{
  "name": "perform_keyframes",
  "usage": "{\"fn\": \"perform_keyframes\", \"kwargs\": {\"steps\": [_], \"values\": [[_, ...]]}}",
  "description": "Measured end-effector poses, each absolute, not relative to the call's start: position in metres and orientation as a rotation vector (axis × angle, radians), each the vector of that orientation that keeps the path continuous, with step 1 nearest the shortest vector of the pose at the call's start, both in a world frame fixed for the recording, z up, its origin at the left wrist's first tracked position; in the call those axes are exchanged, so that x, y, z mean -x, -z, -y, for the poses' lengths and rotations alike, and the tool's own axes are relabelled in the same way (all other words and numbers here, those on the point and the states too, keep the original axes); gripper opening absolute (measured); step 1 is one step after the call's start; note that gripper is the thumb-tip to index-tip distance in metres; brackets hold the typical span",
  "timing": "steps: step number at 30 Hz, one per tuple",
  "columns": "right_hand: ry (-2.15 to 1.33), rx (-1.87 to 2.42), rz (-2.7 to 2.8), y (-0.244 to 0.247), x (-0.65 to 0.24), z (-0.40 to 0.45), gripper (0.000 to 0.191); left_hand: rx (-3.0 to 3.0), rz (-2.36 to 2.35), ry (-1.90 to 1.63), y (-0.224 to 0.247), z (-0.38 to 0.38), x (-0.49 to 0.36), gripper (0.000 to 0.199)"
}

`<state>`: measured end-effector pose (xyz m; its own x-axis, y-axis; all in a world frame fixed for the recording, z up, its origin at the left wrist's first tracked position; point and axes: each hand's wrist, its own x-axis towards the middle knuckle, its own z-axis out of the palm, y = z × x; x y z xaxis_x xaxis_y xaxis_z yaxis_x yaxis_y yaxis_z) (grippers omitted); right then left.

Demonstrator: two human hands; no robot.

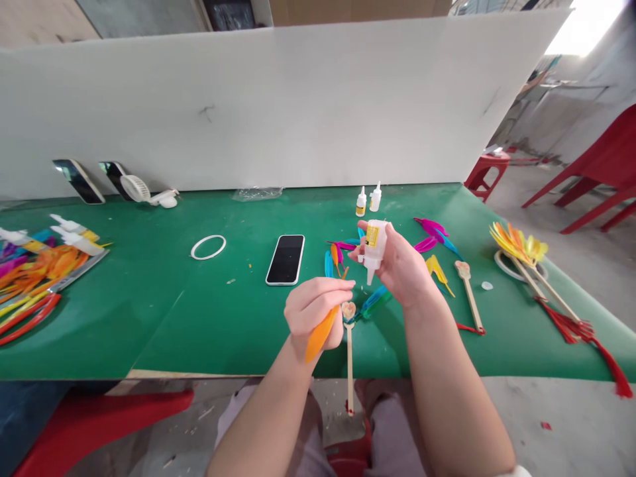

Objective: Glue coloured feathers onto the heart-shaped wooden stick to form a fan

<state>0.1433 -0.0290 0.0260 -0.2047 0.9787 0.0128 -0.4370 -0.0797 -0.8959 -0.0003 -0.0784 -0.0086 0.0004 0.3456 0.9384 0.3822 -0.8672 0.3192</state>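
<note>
Holding a bottle [376, 240] of indistinct contents nozzle-down above the table [238, 324], between thumb and fingers of right hand [405, 265]; pinching feather [322, 336] in left hand [311, 306]; beyond, two standing bottles [361, 203].

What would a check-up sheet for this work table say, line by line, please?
Surface: green tabletop, with a tiny orange scrap.
Work things: orange feather; yellow-labelled bottle, nozzle down; wooden stick, reaching past the near edge in this view.
Clutter: phone, white ring, magenta feathers, two upright bottles near the white panel.
Hands: left hand holds the orange feather; right hand holds the yellow-labelled bottle.
Cables: nothing seen.
Surroundings: white panel behind the table; red stool beyond the table on the right.
</note>
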Motion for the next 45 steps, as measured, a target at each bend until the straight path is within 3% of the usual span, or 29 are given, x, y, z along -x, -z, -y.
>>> {"fn": "perform_keyframes", "kwargs": {"steps": [12,37,45], "values": [[-1.439,0.818,1.046,-0.024,-0.143,0.029,0.031,2.219,0.773,2.029,0.004,0.078,-0.001,0.019],[-1.320,0.915,1.048,-0.013,-0.143,0.020,0.033,2.289,0.882,1.921,0.023,0.062,-0.002,0.019],[-1.047,1.039,1.146,0.005,-0.141,0.014,0.034,2.438,0.999,1.703,0.042,0.054,0.004,0.027]]}}
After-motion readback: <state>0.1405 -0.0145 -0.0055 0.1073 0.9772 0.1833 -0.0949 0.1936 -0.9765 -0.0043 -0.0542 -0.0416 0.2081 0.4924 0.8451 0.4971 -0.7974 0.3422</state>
